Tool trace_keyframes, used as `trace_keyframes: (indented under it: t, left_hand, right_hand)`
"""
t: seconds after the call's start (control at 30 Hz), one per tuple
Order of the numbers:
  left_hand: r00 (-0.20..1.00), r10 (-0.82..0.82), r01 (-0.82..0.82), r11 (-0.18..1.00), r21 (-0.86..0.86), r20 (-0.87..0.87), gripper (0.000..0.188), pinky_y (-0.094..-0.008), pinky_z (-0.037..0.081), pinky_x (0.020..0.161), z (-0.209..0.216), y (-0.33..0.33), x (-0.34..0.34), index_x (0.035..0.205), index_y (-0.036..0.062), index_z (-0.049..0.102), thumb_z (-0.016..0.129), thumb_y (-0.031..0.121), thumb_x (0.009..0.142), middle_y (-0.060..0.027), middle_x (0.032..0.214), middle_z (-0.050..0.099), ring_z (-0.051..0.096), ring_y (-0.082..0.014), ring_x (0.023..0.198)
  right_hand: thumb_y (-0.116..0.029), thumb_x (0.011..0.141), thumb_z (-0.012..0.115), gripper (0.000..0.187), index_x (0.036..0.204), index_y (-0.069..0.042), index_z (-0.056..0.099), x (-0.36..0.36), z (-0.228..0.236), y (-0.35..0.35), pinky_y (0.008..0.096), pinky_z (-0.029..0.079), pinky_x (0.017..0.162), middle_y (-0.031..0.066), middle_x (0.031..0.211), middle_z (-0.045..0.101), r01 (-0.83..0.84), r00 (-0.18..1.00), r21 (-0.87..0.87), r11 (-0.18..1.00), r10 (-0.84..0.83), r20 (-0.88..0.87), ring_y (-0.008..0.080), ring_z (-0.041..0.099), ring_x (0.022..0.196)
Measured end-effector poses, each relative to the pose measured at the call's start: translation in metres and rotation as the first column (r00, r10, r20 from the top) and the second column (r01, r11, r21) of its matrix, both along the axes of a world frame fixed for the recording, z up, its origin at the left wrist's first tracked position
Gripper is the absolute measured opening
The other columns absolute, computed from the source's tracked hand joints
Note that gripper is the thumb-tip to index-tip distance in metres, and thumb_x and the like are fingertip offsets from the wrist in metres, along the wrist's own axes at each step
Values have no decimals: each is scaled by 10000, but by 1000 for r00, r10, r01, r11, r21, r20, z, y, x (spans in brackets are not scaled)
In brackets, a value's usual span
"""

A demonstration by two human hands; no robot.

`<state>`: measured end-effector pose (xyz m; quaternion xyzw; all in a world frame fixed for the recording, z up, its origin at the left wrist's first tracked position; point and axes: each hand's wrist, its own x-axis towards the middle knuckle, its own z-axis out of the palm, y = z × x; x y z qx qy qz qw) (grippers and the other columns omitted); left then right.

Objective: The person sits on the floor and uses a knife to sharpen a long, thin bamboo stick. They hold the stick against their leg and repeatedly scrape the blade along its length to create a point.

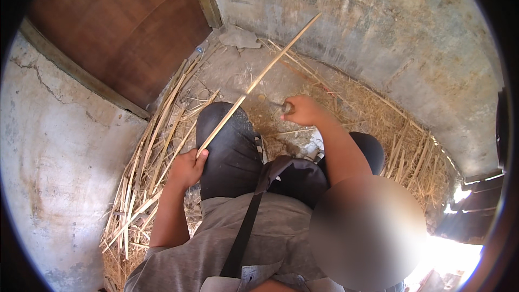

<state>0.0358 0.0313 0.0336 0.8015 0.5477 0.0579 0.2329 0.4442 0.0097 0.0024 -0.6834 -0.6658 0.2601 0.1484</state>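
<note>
My left hand (187, 168) grips the near end of a long pale reed stick (259, 78), which slants up and to the right over my raised left knee. My right hand (304, 110) is closed around the handle of a small dark tool (285, 107), probably a knife, held low in front of my knees, a little to the right of the stick. I cannot see the blade clearly. I sit on the ground in dark trousers and a grey shirt, with a black strap across my chest.
Cut reed strips (148, 151) lie piled on my left. Loose straw (400, 146) covers the ground on my right. A rough concrete wall (378, 27) curves ahead, and a brown wooden door (124, 27) stands at upper left. A grey rag (239, 38) lies by the wall.
</note>
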Motion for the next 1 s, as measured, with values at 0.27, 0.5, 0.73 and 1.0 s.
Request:
trace_keyframes:
  t: [0.27, 0.5, 0.73, 1.0]
  left_hand:
    - [1000, 7, -7, 1000, -26, -4, 566, -502, 518, 748, 2, 2, 2, 901, -8, 664, 524, 527, 1022, -281, 801, 666, 656, -486, 817]
    - [1000, -3, 3, 1000, -5, -20, 564, -503, 517, 738, 2, 1, 2, 899, -3, 669, 526, 529, 1021, -282, 795, 665, 659, -485, 812]
    - [1000, 5, -5, 1000, 15, -4, 550, -503, 518, 726, 0, -1, 3, 891, 4, 666, 530, 521, 1022, -274, 793, 668, 660, -481, 804]
    - [1000, 1, -1, 1000, 10, -24, 577, -505, 520, 750, -3, 1, 3, 903, 3, 668, 507, 544, 1024, -276, 810, 672, 663, -480, 823]
  right_hand:
    - [-452, 814, 756, 556, 1103, 19, 694, 20, -4, -11, 470, 525, 891, 257, 1056, 706, 295, 946, 22, 955, -288, -147, 417, 671, 1033]
    - [-399, 794, 763, 500, 1089, -2, 695, -14, -9, -6, 492, 522, 889, 245, 1025, 705, -90, 996, -7, 996, 90, -26, 430, 662, 1018]
    - [-410, 805, 773, 507, 1109, -11, 697, 12, -6, -3, 477, 531, 846, 231, 1031, 712, 184, 980, 4, 983, -183, -71, 422, 671, 996]
    - [-415, 810, 776, 510, 1116, -15, 699, 6, -5, -5, 479, 526, 903, 254, 1082, 702, 192, 976, 20, 981, -189, -105, 436, 665, 1031]
